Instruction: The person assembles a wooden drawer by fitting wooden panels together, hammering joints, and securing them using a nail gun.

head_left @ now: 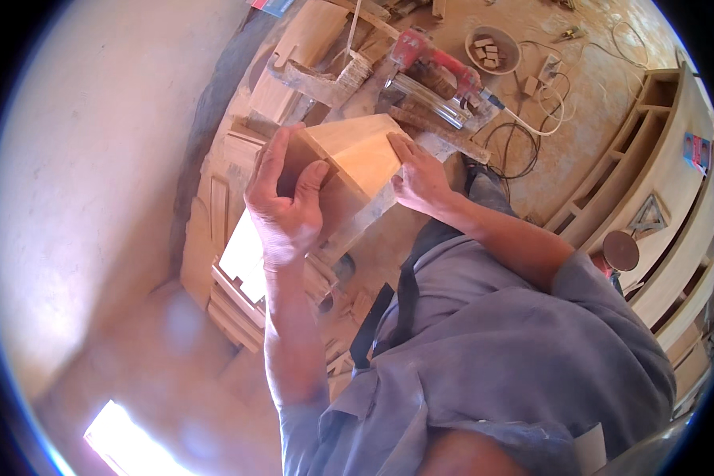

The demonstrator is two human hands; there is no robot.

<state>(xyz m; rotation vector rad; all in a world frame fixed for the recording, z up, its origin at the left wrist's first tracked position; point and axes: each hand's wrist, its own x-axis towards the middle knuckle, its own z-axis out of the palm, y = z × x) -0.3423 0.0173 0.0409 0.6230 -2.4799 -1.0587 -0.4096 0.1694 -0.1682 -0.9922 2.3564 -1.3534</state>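
A light wooden box (349, 136), perhaps a small drawer, is held tilted in front of me between both hands. My left hand (285, 202) grips its left end, with the thumb bent over the near edge and the fingers up along the side. On the box's right edge, my right hand (422, 176) is closed, its fingertips pressing the pale inner face. Beneath the box runs a dusty work board (377, 205). A red nail gun (444, 65) with a silver magazine lies just beyond the box, near neither hand's fingers.
A bowl (512, 59) of small wood blocks stands on the floor beyond the nail gun. Dark and white cords trail by a power strip (549, 69). Long wooden frames (639, 166) lean at the right. Wood pieces (222, 210) are stacked beside the left wall (111, 159).
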